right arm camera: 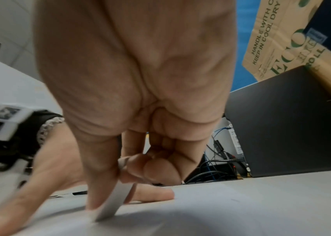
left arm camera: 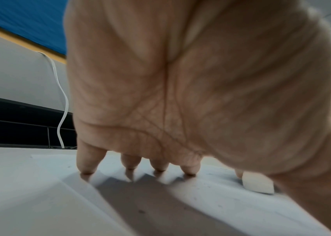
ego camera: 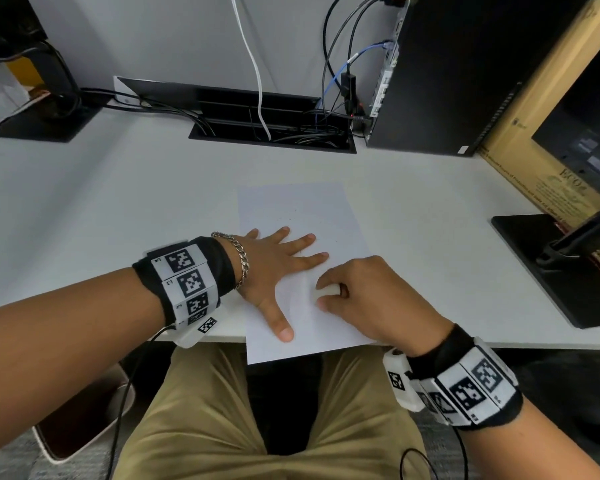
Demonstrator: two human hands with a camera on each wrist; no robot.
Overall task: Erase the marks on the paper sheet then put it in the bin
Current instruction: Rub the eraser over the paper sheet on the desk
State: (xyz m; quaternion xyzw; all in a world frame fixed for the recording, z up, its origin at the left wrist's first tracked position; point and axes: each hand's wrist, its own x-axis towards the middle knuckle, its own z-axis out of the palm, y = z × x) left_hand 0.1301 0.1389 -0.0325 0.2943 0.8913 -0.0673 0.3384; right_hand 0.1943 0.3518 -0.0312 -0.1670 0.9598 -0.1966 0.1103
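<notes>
Keep the left hand (ego camera: 274, 268) splayed flat, pinning the paper sheet (ego camera: 302, 209), while rubbing lightly with the eraser (ego camera: 326, 292) pinched in the right hand (ego camera: 371, 299).

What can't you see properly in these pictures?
- Bin: in no view.
- Marks on the paper sheet: head view, too faint and small to read.
- Eraser: mostly hidden by the right hand pinching it.
- Paper under the left hand: covered by the palm.
- Right wrist view: blurred.
</notes>
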